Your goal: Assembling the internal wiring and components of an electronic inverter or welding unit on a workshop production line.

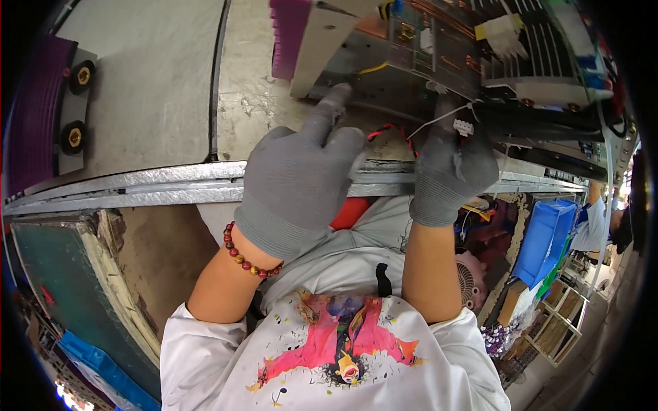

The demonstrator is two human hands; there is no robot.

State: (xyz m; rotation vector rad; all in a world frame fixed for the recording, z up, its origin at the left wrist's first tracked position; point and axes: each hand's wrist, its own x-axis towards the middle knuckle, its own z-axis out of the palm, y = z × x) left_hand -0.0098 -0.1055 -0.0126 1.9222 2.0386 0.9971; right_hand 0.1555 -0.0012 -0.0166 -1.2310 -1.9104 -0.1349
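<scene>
My left hand (pixel 301 171), in a grey glove, reaches into the open side of an electronic unit (pixel 384 75). Its index finger stretches toward the metal inner wall, the thumb stands apart, and no held object shows. Farther right, my right hand (pixel 452 164), also gloved, has its fingers drawn together at the unit's lower edge. A small white plug connector (pixel 464 127) and a thin white cable tie (pixel 439 120) lie against these fingers; what is between the fingertips is hidden. Twisted red and black wires (pixel 392 128) run between the hands.
Black cables (pixel 541 123) and finned heatsinks (pixel 521 61) fill the unit's right side. A purple finned part with black round fittings (pixel 41 109) stands at the bench's far left. The metal bench edge (pixel 137 188) crosses before me. A blue bin (pixel 545 240) sits at lower right.
</scene>
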